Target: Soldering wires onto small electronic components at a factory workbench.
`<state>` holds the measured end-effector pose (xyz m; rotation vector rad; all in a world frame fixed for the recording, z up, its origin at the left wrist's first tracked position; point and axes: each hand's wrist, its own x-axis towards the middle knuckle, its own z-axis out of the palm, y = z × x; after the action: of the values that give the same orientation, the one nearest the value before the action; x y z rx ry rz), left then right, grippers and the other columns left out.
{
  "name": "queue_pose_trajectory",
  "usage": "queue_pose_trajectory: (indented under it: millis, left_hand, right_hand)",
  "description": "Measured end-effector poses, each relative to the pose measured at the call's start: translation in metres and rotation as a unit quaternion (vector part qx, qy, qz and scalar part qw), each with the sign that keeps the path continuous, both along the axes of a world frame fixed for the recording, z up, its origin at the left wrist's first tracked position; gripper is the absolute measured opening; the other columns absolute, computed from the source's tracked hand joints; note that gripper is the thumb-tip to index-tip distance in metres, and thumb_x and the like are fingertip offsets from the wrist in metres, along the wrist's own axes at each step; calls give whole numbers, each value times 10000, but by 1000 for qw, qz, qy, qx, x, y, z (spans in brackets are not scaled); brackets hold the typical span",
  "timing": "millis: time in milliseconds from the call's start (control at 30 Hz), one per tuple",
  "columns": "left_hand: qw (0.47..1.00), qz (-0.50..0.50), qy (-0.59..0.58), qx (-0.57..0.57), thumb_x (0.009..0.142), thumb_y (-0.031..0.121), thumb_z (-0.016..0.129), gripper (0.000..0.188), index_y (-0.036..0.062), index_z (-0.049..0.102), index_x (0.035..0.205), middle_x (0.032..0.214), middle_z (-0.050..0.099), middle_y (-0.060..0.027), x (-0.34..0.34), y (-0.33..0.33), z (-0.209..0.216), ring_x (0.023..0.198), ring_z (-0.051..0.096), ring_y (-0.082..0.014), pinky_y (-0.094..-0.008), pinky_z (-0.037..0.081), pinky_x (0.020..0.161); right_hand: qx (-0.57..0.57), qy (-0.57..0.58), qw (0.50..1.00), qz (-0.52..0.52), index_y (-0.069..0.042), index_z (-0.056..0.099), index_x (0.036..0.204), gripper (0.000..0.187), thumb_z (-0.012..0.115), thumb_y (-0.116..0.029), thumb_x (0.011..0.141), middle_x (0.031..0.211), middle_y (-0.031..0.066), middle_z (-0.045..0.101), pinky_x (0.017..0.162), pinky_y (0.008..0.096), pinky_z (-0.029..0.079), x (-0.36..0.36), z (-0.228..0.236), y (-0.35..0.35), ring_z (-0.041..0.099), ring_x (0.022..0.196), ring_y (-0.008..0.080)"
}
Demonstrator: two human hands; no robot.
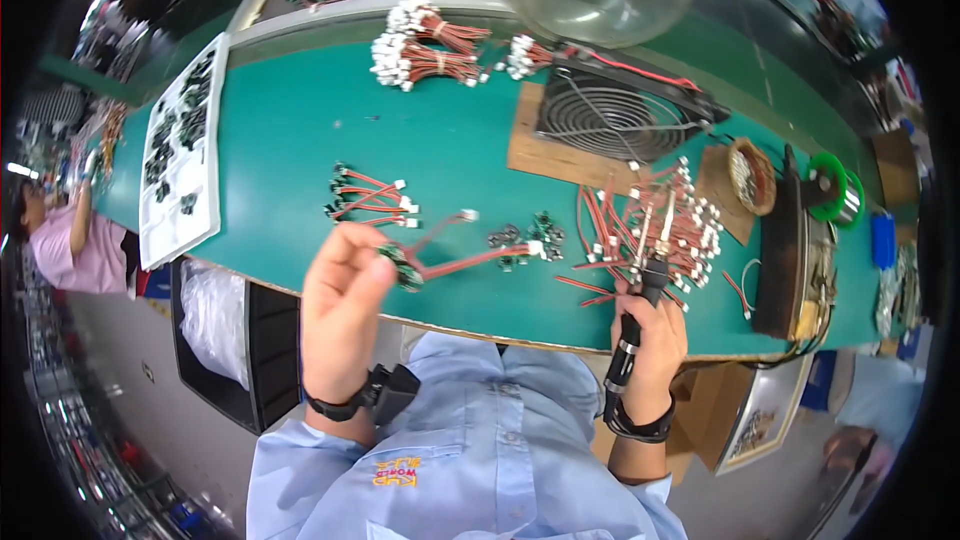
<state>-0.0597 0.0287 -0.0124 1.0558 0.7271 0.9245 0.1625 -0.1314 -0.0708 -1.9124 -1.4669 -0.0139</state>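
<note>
My left hand [345, 290] pinches a small green circuit board [403, 268] between thumb and fingers, just above the table's front edge. Red wires [465, 261] with white plugs trail from the board to the right. A soldering iron [630, 340] is gripped in my right hand [658, 328], its metal end pointing away from me over a pile of red wire leads [697, 240] with white plugs. Between my hands lie several small green boards [545, 230] with dark round parts. Beyond my left hand rests a row of wired boards [372, 197].
A black fan with a round grille [612, 118] sits on a wooden board [530, 155]. At right are a bowl [750, 177] and a green spool [835, 189]. A white tray [207, 175] of boards stands left; bundled leads [437, 62] lie behind. A person [80, 245] sits far left.
</note>
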Motion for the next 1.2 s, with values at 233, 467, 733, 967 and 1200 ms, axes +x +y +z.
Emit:
queue_pose_trajectory:
  millis: [233,467,733,967,1200]
  left_hand:
    - [998,-44,-19,-39,846,199,603,258,17,460,959,833,567,-97,9,-13,21,750,517,-157,-273,398,670]
    - [999,-42,-5,-30,840,197,606,246,25,448,918,780,571,-107,10,-14,25,727,518,-157,-273,400,649]
    - [998,-61,-9,-9,843,136,590,199,17,457,930,829,593,-124,1,-12,21,772,536,-159,-281,415,698]
    - [992,-108,-67,-9,862,26,551,155,-11,469,988,956,609,-140,-3,-10,19,906,577,-169,-305,444,820]
    - [994,-90,-62,-1,855,28,552,177,2,479,1014,967,612,-138,-4,3,9,921,574,-180,-309,442,836]
  right_hand:
    - [93,-32,995,-23,-55,562,928,325,656,73,645,866,107,649,647,345,452,-4,-6,10,598,732,268]
    - [142,83,985,-44,-71,418,1021,406,631,133,742,918,169,644,778,344,489,-8,-17,3,635,851,248]
    - [163,100,980,-55,-84,362,1060,413,587,128,786,968,202,620,826,356,481,-7,-7,0,635,898,268]
    - [207,103,966,-112,-83,361,1069,410,589,115,792,980,210,610,834,356,476,-8,-2,-3,635,895,269]
    - [217,85,960,-155,-78,359,1077,418,600,107,789,922,193,610,800,349,489,-6,7,-5,631,827,240]
